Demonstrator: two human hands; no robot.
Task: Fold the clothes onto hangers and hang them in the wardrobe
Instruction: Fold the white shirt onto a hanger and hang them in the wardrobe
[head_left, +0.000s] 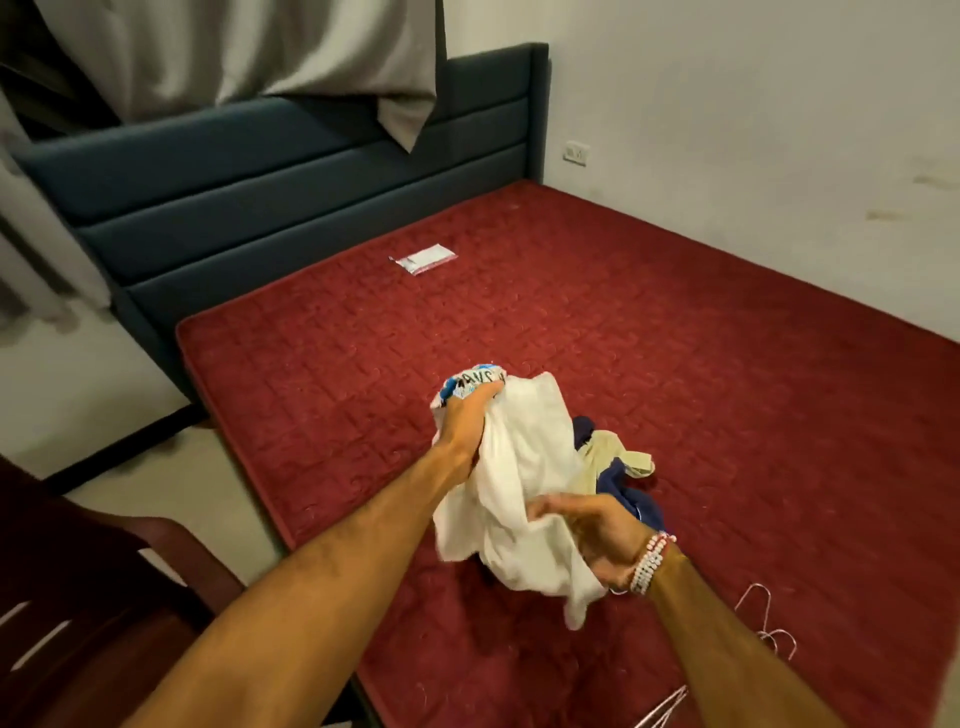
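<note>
- The white garment (519, 467) is bunched up and held between both hands, lifted just clear of the red mattress (727, 338). A printed patch shows at its far end.
- The left hand (467, 428) is the farther one and has its fingers curled tight round the upper bunch by the print.
- The right hand (592, 535) is nearer and wears beaded bracelets (652, 564) at the wrist. It grips a lower fold with thumb and fingers closed on the cloth.
- The step in hand looks like sorting this piece out so it can go on a hanger. To do it well, find the collar or shoulder seams, move each hand to one shoulder and shake the cloth open before reaching for wire.
- Just beyond the right hand, partly behind the garment, lies the pile of clothes (623, 467) in navy and cream. Lifting high should keep those pieces from being dragged along.
- The wire hangers (775, 637) lie on the mattress near the right forearm, within easy reach.
- Well beyond both hands a small flat packet (423, 258) lies near the blue headboard (260, 171).
- No wardrobe is in view.
</note>
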